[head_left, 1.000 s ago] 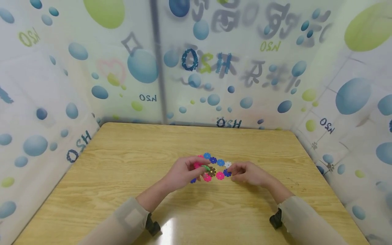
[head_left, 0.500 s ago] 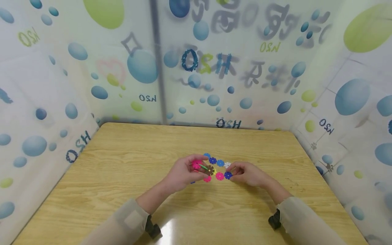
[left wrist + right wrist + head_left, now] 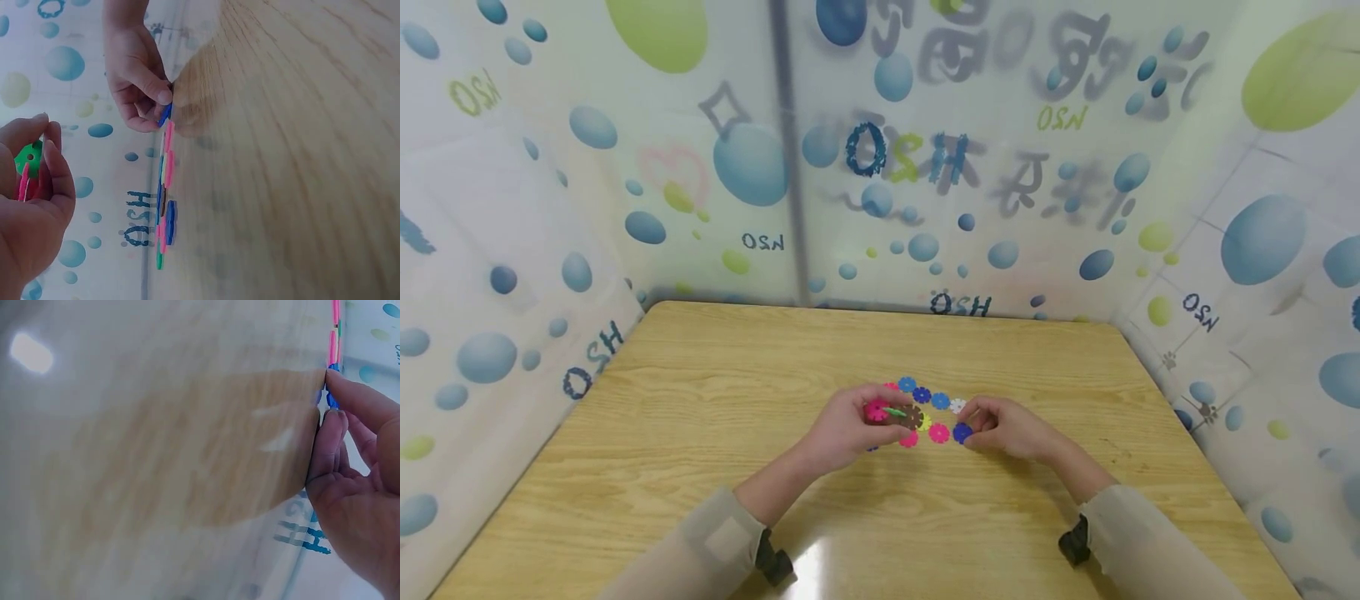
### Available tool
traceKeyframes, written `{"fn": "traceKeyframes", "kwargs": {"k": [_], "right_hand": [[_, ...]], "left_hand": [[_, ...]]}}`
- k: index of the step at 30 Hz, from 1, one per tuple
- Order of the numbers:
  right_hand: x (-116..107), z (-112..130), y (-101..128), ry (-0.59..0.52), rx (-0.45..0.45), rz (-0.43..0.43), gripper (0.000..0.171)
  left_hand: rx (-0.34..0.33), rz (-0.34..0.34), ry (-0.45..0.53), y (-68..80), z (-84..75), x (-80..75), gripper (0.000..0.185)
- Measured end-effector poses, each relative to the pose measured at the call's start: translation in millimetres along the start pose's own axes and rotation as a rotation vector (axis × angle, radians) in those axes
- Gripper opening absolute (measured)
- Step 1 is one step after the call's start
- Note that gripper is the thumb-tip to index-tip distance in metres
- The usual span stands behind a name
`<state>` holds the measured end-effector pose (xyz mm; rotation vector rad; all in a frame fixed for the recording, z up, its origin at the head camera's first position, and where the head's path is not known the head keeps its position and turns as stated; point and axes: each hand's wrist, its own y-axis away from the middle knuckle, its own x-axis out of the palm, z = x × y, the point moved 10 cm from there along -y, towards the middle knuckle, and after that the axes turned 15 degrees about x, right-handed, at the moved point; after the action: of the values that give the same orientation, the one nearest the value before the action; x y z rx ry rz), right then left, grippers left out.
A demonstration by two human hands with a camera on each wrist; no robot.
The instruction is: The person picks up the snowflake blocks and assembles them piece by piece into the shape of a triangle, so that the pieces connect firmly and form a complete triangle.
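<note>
My left hand (image 3: 857,427) is raised above the table, its thumb and fingers curled round a small cluster of notched plastic discs. A pink disc (image 3: 877,410) and a green disc (image 3: 30,156), edge-on in the head view, show in it. A brown disc (image 3: 912,417) appears at its fingertips, overlapping a yellow disc (image 3: 927,422). My right hand (image 3: 1011,427) rests low at the tabletop, pinching a dark-blue disc (image 3: 962,432) between thumb and fingers. That disc lies beside a flat pink disc (image 3: 939,432). The left hand partly hides the discs beneath it.
Other notched discs lie flat on the wooden table (image 3: 737,350): light-blue (image 3: 940,401), dark-blue (image 3: 922,394) and white (image 3: 958,406) ones in a curved row behind the hands. Patterned curtains (image 3: 715,250) surround the table at the back and sides.
The dark-blue disc under my right fingers has shifted slightly right and toward me. In my left hand the pink, green and brown discs have turned and moved a little left, uncovering more yellow.
</note>
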<state>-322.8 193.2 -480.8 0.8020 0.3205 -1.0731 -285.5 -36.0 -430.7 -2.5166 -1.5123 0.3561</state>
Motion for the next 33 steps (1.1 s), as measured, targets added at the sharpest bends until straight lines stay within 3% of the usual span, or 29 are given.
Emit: {"fn": "traceKeyframes", "kwargs": {"k": [13,22,28,33], "right_hand": [[-7.1,6.3,17.7,-0.017,-0.027,-0.097,0.009],[-7.6,41.4,46.1,-0.256,-0.18,-0.147,0.018],[-2.9,70.2,65.5,-0.314,-0.316,-0.17,0.013],[-0.3,78.7,70.8,-0.335,-0.348,-0.183,0.01]], "left_hand": [[0.003,-0.023,-0.136,0.5,-4.4,-5.0,0.037],[0.066,0.033,-0.055,-0.8,-12.1,3.6,0.034],[0.08,0.052,-0.06,-2.1,-13.9,6.5,0.034],[0.079,0.062,-0.052,-2.0,-14.8,8.4,0.033]]}}
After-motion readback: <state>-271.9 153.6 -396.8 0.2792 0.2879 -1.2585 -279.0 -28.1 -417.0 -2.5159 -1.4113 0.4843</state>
